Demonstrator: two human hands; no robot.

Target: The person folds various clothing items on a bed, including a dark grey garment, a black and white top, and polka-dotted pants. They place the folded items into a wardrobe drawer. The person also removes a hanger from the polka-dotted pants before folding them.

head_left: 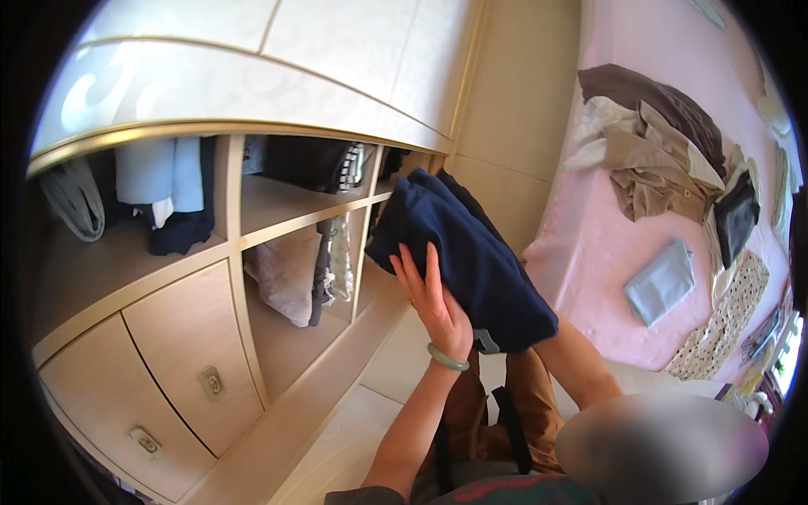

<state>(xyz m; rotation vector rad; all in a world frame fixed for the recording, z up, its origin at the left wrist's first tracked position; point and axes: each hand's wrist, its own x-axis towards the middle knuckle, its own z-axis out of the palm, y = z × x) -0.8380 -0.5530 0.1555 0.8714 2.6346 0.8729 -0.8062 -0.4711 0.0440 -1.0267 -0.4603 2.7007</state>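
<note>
We noted the cabinet (181,337) at left as the largest unit; its open compartments held garments (160,172), presumably to keep stacks separate. The bed (572,244) stood at right, its breadth likely suiting laid-out clothes. Between the two, in front of the body, we had the folded navy garment (467,261), probably braced from both sides so that its layers stayed together. On the bed, a brown garment (661,172) lay rumpled, and a smaller light blue cloth (662,282) lay folded flat near it. Our right forearm (581,362) reached behind the navy garment; we could not tell that grip's state. Our left hand (436,303) lay against the garment's near side, fingers extended and apart, not clamped, above a green bangle (448,358).
</note>
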